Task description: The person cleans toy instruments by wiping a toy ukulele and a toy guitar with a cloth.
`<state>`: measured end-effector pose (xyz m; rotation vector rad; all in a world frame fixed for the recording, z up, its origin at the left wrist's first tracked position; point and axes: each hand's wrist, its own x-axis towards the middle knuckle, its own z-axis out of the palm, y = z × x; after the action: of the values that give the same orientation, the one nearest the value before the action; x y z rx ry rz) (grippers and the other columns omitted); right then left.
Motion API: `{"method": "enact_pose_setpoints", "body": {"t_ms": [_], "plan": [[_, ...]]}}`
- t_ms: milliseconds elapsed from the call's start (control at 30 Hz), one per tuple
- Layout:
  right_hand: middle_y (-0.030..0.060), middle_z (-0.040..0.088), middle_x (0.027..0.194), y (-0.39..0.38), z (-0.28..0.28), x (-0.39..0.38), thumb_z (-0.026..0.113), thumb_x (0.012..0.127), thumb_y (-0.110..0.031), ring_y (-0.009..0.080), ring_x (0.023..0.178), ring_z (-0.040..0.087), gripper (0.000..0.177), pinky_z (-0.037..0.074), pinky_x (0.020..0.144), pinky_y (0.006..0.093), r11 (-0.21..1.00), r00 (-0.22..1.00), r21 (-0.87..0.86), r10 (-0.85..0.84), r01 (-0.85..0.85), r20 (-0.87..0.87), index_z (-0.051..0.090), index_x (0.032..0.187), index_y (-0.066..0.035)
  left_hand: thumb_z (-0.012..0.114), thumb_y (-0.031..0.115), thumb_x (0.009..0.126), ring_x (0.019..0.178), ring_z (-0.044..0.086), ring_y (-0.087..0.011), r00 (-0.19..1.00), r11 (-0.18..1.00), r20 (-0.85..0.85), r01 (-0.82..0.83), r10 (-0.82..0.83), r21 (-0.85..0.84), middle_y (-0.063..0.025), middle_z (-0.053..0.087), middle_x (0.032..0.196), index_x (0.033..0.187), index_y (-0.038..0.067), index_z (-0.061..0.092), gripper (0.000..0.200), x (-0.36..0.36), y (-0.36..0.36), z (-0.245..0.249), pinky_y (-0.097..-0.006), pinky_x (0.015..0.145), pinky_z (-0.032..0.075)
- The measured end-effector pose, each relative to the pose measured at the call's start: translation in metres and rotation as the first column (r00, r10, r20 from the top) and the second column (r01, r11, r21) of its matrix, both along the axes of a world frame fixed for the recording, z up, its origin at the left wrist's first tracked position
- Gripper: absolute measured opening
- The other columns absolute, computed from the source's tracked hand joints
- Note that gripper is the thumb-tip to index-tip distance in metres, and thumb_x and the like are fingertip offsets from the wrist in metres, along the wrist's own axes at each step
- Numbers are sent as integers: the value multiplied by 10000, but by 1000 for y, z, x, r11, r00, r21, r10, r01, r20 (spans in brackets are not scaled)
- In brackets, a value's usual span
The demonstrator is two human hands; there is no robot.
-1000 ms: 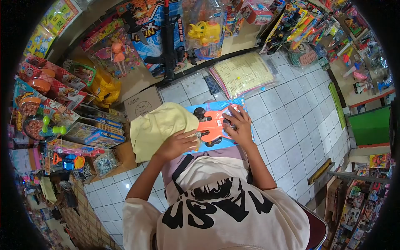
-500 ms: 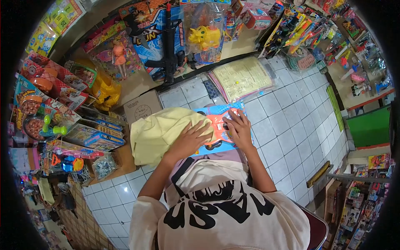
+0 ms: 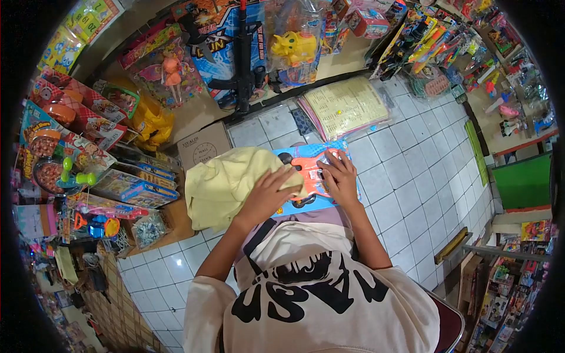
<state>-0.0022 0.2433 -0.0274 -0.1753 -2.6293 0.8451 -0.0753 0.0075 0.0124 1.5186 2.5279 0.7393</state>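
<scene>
An orange toy car (image 3: 306,166) with black wheels, on a blue backing card (image 3: 294,210), lies across my lap. A large pale yellow cloth (image 3: 216,185) covers the left end of the pack and hangs out to the left. My left hand (image 3: 269,193) is closed on the cloth, its fingertips pressing a fold against the car. On the car's right side, my right hand (image 3: 342,181) grips the pack with bent fingers. The left part of the card is hidden beneath the cloth.
Beyond the cloth stands a cardboard clock box (image 3: 203,143). A stack of papers in plastic (image 3: 347,109) lies on the tiled floor (image 3: 406,170). Packaged toys, including a black toy gun (image 3: 241,65), line the wall. Boxed toys (image 3: 138,185) are piled at left.
My left hand has shifted slightly right with the cloth, whose top has bunched up more. My right hand keeps its place on the car. The view has tilted slightly.
</scene>
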Motion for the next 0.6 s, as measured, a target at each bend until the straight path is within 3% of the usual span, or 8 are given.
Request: {"method": "enact_pose_setpoints", "body": {"t_ms": [167,267,333,367,400,500,567,600], "plan": [[38,546,1294,2,0,3,541,882,-261,304,1290,365,250,221,1032,501,1000,1000,-9,-7,7,-27,691,1068,-188,506,260,912,1315,348,-223,996,992,-35,81,-85,-93,-40,460,1365,1163,169,603,283,-7,-3,3,-436,1096,238],[36,548,1292,1,0,4,546,879,-263,305,1292,360,249,218,1033,497,1000,999,2,-17,17,-42,692,1066,-189,505,224,921,1198,470,-238,988,998,146,38,-45,46,-91,547,1251,1144,57,586,291,-34,-14,-11,-367,1024,343],[35,547,1293,-2,0,3,544,880,-267,305,1295,355,251,214,1036,497,1000,999,7,-18,19,-37,693,1066,-188,488,175,921,1099,533,-255,776,893,607,-382,170,239,-119,554,1239,1070,61,602,220,-42,-3,-15,-320,952,395],[36,547,1293,-3,1,3,541,882,-270,305,1296,352,252,212,1038,498,1000,999,11,-19,20,-29,693,1066,-187,479,151,921,1050,564,-264,573,771,796,-591,193,238,-133,558,1233,1033,63,610,193,-45,5,-15,-296,916,420],[36,546,1293,-4,2,3,538,883,-273,305,1297,350,254,209,1040,499,1000,1000,17,-21,21,-23,693,1066,-187,474,136,927,985,585,-281,496,756,832,-636,248,154,-178,541,1235,1082,49,595,215,-48,15,7,-225,862,430],[39,544,1294,-6,3,2,524,890,-275,302,1298,348,260,211,1041,502,1000,1000,1,-26,26,-15,692,1068,-185,451,227,947,1066,563,-275,891,914,445,-250,88,319,-156,513,1286,1202,132,564,295,-50,36,-29,-288,906,428],[40,542,1296,-4,2,3,514,896,-269,302,1300,347,263,211,1044,504,1000,999,7,-30,30,-10,690,1072,-183,435,286,952,1116,546,-268,996,986,-31,-81,86,148,-134,490,1323,1267,193,532,343,-36,48,-33,-337,936,420],[41,541,1297,-3,2,4,509,899,-266,302,1300,347,264,210,1045,505,999,999,9,-34,34,-5,689,1073,-181,427,316,953,1140,536,-265,952,998,-300,-65,60,-5,-121,478,1342,1296,225,515,366,-29,51,-32,-362,951,415]]}}
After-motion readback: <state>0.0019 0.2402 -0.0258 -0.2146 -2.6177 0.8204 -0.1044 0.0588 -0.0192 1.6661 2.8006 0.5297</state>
